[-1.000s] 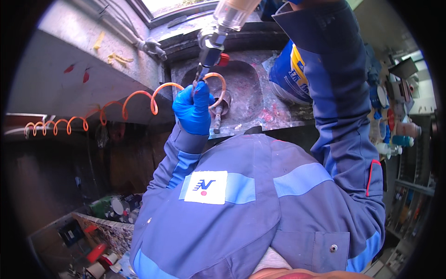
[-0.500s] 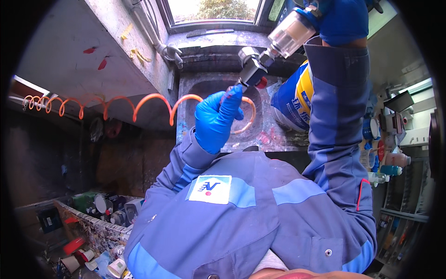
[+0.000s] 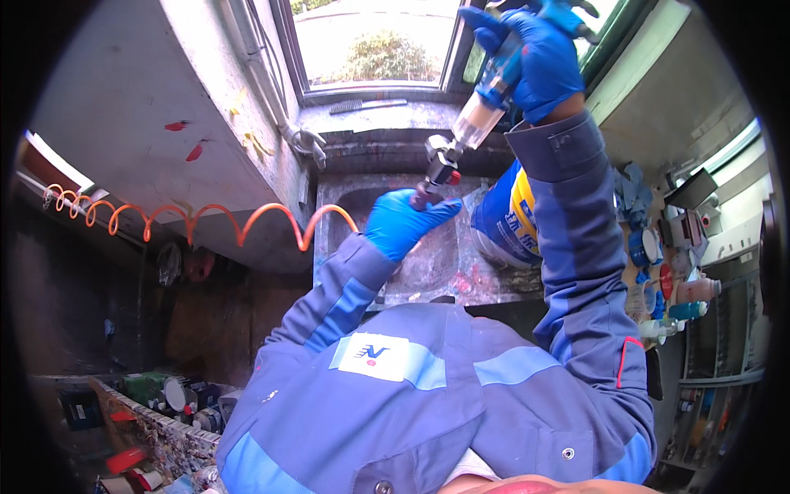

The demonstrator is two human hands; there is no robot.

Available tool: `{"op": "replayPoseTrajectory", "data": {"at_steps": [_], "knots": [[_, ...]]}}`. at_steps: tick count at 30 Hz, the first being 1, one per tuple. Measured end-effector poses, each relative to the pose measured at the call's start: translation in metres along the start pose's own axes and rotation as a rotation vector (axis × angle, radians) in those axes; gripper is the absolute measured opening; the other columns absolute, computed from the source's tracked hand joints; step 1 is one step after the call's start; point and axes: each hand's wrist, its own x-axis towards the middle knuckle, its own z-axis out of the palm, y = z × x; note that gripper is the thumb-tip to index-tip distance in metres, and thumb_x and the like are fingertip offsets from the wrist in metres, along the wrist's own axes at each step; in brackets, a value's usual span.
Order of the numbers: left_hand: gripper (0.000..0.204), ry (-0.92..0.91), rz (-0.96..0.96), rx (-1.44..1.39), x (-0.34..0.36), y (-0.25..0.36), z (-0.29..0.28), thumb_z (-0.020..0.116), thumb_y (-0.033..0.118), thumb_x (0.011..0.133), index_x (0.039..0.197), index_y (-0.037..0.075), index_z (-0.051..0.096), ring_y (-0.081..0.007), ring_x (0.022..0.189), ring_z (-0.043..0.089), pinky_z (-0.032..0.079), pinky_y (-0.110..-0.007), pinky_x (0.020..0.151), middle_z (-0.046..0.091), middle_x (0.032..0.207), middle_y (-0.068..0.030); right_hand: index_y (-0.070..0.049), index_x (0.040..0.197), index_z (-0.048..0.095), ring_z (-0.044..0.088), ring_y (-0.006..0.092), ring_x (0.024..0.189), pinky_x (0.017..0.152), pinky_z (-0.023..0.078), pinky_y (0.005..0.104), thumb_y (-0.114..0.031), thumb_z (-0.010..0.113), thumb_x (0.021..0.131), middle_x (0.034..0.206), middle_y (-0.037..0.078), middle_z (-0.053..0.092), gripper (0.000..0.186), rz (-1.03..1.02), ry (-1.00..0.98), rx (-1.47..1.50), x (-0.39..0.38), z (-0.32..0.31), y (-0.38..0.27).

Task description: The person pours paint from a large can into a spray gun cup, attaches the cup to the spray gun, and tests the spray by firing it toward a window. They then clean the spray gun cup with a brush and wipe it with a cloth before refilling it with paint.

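My right hand [image 3: 545, 72], in a blue glove, grips a compressed-air tool near the window; its blue and black head [image 3: 568, 18] is partly cut off by the upper edge. Below that hand the tool runs down to a clear filter bowl [image 3: 477, 120], then a metal valve fitting with a round gauge [image 3: 442, 160]. My left hand [image 3: 405, 222], gloved too, is closed around the fitting's lower end, where the orange coiled air hose [image 3: 280, 211] comes in from the left. The joint itself is hidden by the fingers. Thumb of the left hand points right.
Beneath the hands lies a paint-stained sink [image 3: 428, 272]. A blue and yellow bucket [image 3: 502, 222] stands at its right. On the window sill rests a wire brush [image 3: 368, 105]. Bottles [image 3: 687, 310] and cans crowd the right side; a splattered bin [image 3: 156, 416] of containers sits lower left.
The view has shifted, showing more window. My right hand and the tool have swung leftward in the picture. My left hand has changed from a pinch to a grip around the fitting's end.
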Motion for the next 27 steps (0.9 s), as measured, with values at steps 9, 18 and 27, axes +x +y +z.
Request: {"op": "replayPoseTrajectory", "data": {"at_steps": [9, 18, 27], "knots": [[0.037, -0.198, -0.073, -0.106, 0.047, -0.027, 0.040, 0.069, 0.037, 0.092, 0.091, 0.000, 0.071, -0.0137, 0.069, 0.060, 0.049, -0.032, 0.065, 0.067, 0.075, -0.0067, -0.012, 0.101, 0.057, 0.047, 0.0061, 0.051, 0.043, 0.038, 0.0228, -0.022, 0.061, 0.097, 0.082, 0.001, 0.059, 0.012, 0.538, 0.257, 0.230, 0.039, 0.016, 0.030], [0.051, -0.542, -0.079, -0.622, 0.071, -0.031, 0.012, 0.069, 0.035, 0.091, 0.132, 0.007, 0.056, -0.0107, 0.068, 0.062, 0.049, -0.023, 0.058, 0.064, 0.086, -0.0025, -0.007, 0.102, 0.057, 0.049, 0.0094, 0.050, 0.045, 0.043, 0.0262, -0.022, 0.061, 0.097, 0.081, 0.004, 0.060, 0.016, 0.489, 0.178, 0.368, 0.030, 0.023, 0.056], [0.082, -0.628, 0.276, 0.103, 0.093, 0.014, -0.048, 0.071, 0.061, 0.080, 0.124, -0.006, 0.054, -0.0160, 0.080, 0.061, 0.051, -0.033, 0.074, 0.066, 0.097, -0.0148, -0.007, 0.100, 0.057, 0.046, 0.0093, 0.047, 0.042, 0.039, 0.0266, -0.021, 0.061, 0.097, 0.073, 0.002, 0.053, 0.015, 0.580, 0.161, 0.373, 0.040, 0.039, 0.065]]}}
